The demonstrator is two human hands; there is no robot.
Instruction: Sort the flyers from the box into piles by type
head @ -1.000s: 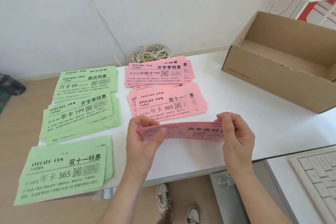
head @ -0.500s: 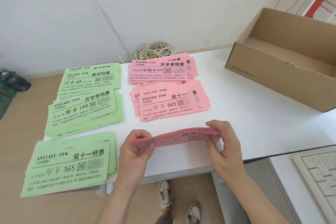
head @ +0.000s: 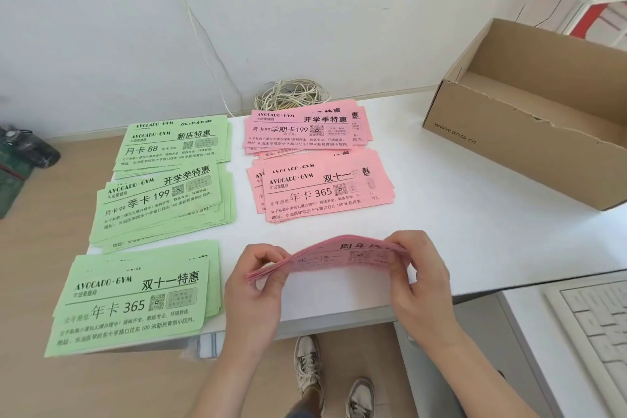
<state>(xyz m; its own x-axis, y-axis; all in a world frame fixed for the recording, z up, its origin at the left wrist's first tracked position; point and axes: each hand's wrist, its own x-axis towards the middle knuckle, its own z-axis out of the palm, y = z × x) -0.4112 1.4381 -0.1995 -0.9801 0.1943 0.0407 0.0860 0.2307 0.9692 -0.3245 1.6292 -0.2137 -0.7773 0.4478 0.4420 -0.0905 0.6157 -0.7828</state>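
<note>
A stack of pink flyers [head: 334, 256] is held low over the white table [head: 441, 241], bowed upward in the middle. My left hand [head: 252, 285] pinches its left end and my right hand [head: 420, 278] grips its right end. Behind it lie two pink piles, one nearer [head: 322, 188] and one farther [head: 305, 129]. Three green piles sit to the left: far [head: 174, 144], middle [head: 159, 204] and near [head: 132, 299]. The open cardboard box [head: 522, 132] stands at the back right, and no flyers show inside it.
A coil of white cable [head: 291, 93] lies against the wall behind the pink piles. A white keyboard [head: 593, 326] sits at the lower right. The near green pile overhangs the table's front edge. A dark bag [head: 23, 159] rests at the far left.
Both hands have lowered the pink stack toward the table's front edge, and the stack now bows upward in the middle. The sorted piles have not moved.
</note>
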